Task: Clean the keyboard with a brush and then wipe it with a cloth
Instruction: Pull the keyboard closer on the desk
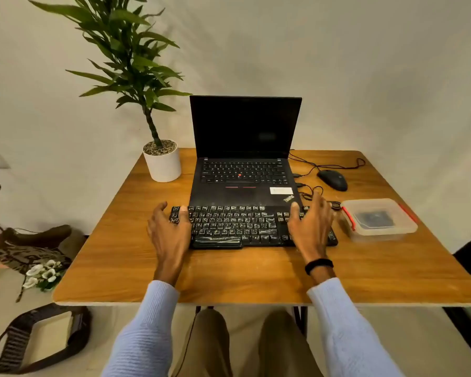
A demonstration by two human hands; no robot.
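The keyboard point(237, 226) is black and long, with shiny, dusty-looking keys. It lies flat in the middle of the table point(114, 257), its long side facing the near edge and its back edge touching the front of the laptop point(244, 170). No brush or cloth can be seen.

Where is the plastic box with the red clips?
In the head view, the plastic box sits on the table's right side, just right of the black keyboard and the right hand, nearer than the mouse.
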